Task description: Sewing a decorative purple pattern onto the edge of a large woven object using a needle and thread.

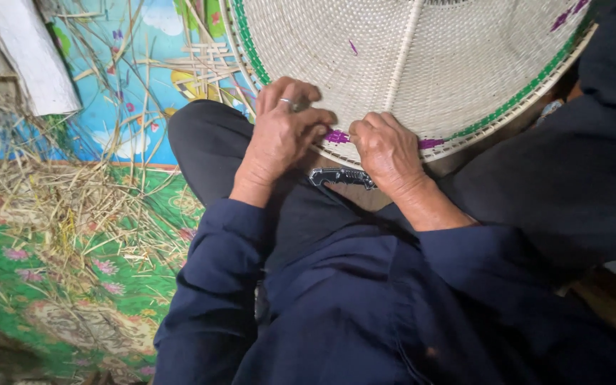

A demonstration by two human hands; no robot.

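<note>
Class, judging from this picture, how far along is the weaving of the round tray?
Done: the woven tray has a full pale body and green rim band. In hand: left hand and right hand pinch the purple strip at the near edge. Left: purple shows only in short patches there.

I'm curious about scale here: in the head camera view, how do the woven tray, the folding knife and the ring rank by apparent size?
1. Woven tray, largest by far, though partly cut off.
2. Folding knife, partly hidden on the lap.
3. Ring on the left hand, smallest.
</note>
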